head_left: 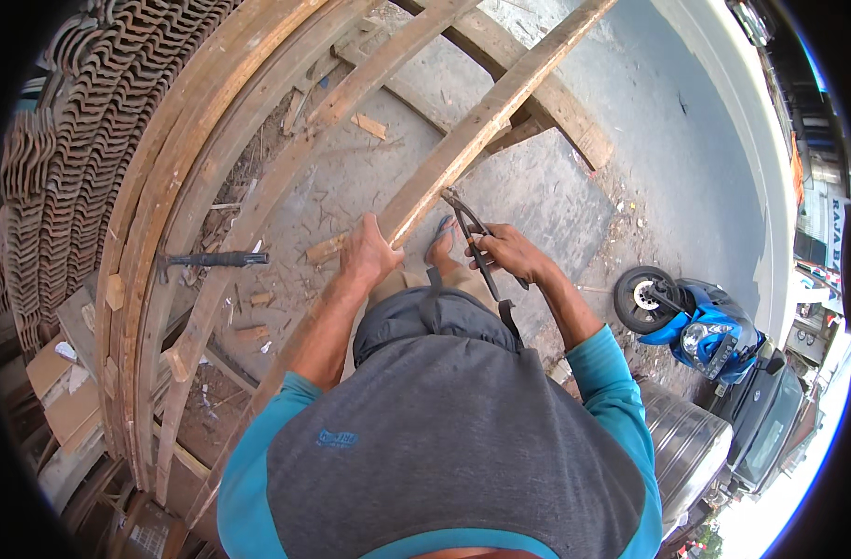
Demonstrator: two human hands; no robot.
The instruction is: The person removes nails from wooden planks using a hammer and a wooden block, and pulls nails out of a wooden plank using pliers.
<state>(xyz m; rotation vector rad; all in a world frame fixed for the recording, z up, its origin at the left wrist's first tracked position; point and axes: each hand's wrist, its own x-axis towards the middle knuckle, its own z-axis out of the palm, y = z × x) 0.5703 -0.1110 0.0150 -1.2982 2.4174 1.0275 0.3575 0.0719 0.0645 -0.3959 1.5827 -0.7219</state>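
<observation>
My left hand (367, 253) is wrapped round the near end of a long wooden beam (486, 126), which slants away to the upper right. In my right hand (511, 252) is a pair of dark metal pincers (457, 205), gripped by the handles. The jaws of the pincers meet the right edge of the beam, a little beyond my left hand. Whether a nail sits between them is too small to make out. To the left, a hammer (218, 260) with a black handle lies across other beams.
Several long wooden beams (244, 219) run along my left, with stacked roof tiles (118, 121) beyond. A thick plank (570, 121) lies under the beam ahead. Wood scraps (327, 250) litter the ground. At right stand a blue motorcycle (700, 326) and a metal drum-like container (681, 447).
</observation>
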